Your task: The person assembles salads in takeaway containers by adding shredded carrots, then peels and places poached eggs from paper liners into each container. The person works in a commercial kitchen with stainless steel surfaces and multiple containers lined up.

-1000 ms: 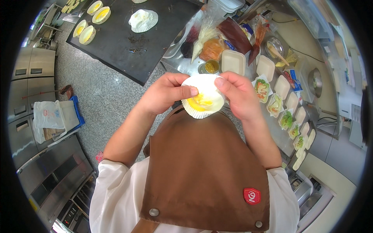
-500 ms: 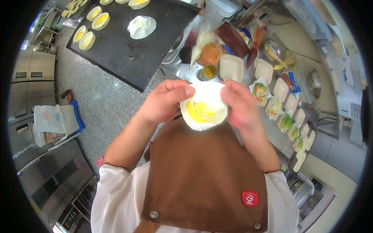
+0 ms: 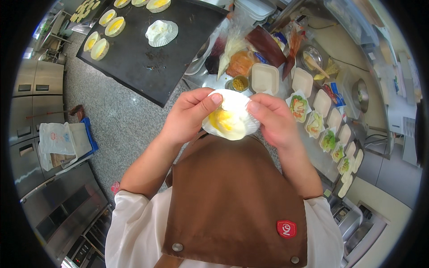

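Above my brown apron, a white fluted paper baking cup (image 3: 234, 105) is stretched between both hands. Yellow and cream-coloured smears lie inside it, and its lower side bulges downward. My left hand (image 3: 190, 114) pinches the cup's left edge, thumb on top and fingers behind. The opposite edge is gripped the same way by my right hand (image 3: 277, 118). Beyond them, a black baking tray (image 3: 178, 58) carries another fluted paper cup (image 3: 167, 35) with white stuff in it. Several cups with yellow filling (image 3: 115, 27) stand at the tray's far left.
A steel counter on the right bears open tan boxes (image 3: 265, 78), several with salad (image 3: 298, 107). A small tub of yellow bits (image 3: 237, 83) and piping bags (image 3: 234, 49) are near the tray. At left stands a white bin (image 3: 80, 138) with a plastic bag.
Both hands have pulled the paper cup slightly up and left. Its lower edge has folded higher, and the right side is now more crumpled. Nothing has been let go.
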Demonstrator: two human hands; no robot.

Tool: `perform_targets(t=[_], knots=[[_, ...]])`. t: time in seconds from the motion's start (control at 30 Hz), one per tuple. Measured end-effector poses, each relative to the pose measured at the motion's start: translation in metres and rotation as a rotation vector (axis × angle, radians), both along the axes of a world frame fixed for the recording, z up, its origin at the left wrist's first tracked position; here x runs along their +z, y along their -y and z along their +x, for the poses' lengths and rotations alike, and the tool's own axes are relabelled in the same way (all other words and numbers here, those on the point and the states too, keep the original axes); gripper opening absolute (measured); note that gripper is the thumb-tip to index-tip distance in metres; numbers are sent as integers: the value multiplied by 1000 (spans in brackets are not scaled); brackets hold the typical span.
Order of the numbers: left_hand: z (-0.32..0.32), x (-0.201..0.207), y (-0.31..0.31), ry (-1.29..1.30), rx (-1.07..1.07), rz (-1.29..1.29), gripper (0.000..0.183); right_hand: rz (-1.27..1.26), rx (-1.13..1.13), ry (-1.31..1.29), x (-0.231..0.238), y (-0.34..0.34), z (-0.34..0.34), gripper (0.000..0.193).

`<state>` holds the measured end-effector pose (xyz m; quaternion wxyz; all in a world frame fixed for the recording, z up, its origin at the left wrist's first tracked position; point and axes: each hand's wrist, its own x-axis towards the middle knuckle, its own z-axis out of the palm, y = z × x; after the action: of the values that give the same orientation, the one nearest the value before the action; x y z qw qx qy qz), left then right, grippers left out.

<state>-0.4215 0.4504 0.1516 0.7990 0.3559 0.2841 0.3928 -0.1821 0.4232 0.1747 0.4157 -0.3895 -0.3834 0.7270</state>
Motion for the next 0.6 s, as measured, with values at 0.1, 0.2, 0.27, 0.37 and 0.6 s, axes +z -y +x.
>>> perform_targets(t=[0.1,0.2,0.27,0.37,0.6], knots=[[-2,-1,1,74,-23,5,27,-117,-91,-160,-2,-2,-5,20],[2,0,3,157,-33,-91,26,-164,-129,-263,-10,1,-10,21],[4,-4,0,173,-4,-169,26,-120,-143,-260,-16,4,-12,20],[7,-8,-4,2,63,-80,26,-85,-163,-207,-17,3,-10,21],[1,-11,-1,39,23,-20,23,-63,-131,-51,-9,0,-11,20]])
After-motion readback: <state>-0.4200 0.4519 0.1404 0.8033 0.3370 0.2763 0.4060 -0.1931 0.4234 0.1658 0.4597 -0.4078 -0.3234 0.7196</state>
